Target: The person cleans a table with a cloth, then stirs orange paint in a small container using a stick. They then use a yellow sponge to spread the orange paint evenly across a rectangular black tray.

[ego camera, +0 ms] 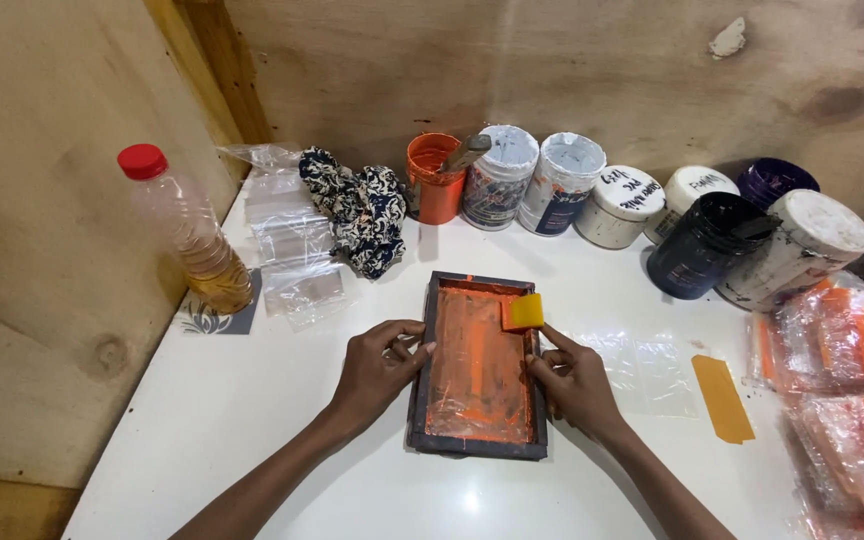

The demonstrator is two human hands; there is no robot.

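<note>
A small dark wooden printing frame [422,370] with an orange-smeared mesh lies flat on the white table. My left hand [377,368] grips its left edge, fingers curled over the rim. My right hand [574,382] presses on the frame's right edge, fingers bent against the wood. A yellow squeegee block [525,312] rests on the frame's upper right corner, just above my right hand and not held.
Several paint jars [562,182] line the back wall, one orange tub [433,178] with a stick in it. A bottle of amber liquid [190,232] stands at left beside clear plastic bags [292,240] and a patterned cloth [362,210]. Printed packets [852,380] pile at right; an orange strip [722,398] lies near them.
</note>
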